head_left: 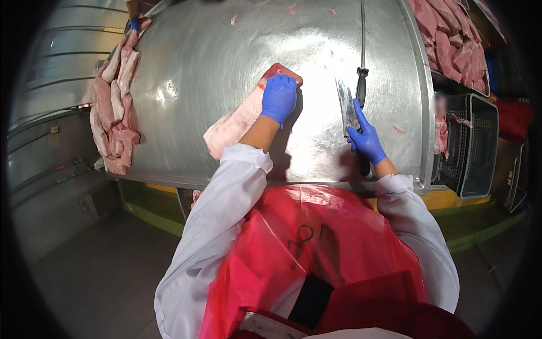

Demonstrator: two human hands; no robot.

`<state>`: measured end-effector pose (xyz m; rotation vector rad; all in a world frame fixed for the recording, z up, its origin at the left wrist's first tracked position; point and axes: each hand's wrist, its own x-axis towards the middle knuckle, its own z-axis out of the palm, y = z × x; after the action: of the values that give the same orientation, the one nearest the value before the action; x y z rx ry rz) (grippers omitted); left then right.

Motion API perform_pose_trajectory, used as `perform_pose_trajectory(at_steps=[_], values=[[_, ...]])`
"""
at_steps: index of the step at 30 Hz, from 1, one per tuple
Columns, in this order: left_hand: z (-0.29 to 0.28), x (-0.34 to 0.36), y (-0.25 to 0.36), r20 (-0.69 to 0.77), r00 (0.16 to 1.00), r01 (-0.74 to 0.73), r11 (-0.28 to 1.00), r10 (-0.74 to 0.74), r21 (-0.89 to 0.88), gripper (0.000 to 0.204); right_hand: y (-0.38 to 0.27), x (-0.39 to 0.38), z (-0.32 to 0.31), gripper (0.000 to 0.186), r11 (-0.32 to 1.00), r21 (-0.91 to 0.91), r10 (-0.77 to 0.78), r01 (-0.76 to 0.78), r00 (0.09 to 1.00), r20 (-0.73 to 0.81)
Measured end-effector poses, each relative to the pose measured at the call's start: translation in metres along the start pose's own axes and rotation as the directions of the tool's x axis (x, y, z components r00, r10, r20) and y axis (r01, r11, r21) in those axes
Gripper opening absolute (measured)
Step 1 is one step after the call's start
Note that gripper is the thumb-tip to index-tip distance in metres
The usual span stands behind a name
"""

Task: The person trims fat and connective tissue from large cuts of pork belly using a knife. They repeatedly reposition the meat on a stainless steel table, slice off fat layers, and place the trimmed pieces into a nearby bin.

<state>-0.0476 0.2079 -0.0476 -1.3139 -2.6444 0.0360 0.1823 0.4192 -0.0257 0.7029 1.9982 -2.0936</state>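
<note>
A long slab of pale, fat-covered meat [234, 123] lies slantwise on the metal table, its far end red. My left hand [279, 97], in a blue glove, is closed over that far end. In my right hand [367, 140], also gloved in blue, is a knife [345, 101]. Its blade points away from me, and part of its dark handle shows below the palm. The index finger stretches forward along the blade's right side. Just beyond that fingertip lies a sharpening steel [362, 85] with a black handle, its thin rod running to the far edge of view.
Strips of meat [116, 110] are heaped along the left edge of the metal table [186, 73]. More meat [451, 42] fills a container at the far right. A dark crate [477, 147] stands off the right edge. Small scraps [398, 129] dot the tabletop. Another person's gloved hand [134, 24] is at the far left.
</note>
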Motion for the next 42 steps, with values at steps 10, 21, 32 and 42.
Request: perform_pose_trajectory(at_steps=[10,21,32,42], values=[[-0.015,0.035,-0.026,0.102,0.992,0.111,0.87,-0.07,-0.481,0.008,-0.01,0.038,0.032,0.079,0.999,-0.007,-0.044,0.044,0.999,0.02],[-0.036,0.032,-0.034,0.193,0.936,0.351,0.792,-0.293,-0.499,0.015,-0.031,0.111,0.097,0.076,0.903,-0.379,-0.167,0.201,0.978,0.122],[-0.048,0.036,-0.055,0.168,0.947,0.321,0.77,-0.275,-0.551,0.018,-0.046,0.13,0.115,0.075,0.977,-0.155,-0.114,0.148,0.972,0.206],[-0.051,0.03,-0.07,0.136,0.932,0.317,0.575,-0.335,-0.754,0.015,-0.04,0.113,0.112,0.073,0.942,-0.267,-0.118,0.202,0.947,0.299]])
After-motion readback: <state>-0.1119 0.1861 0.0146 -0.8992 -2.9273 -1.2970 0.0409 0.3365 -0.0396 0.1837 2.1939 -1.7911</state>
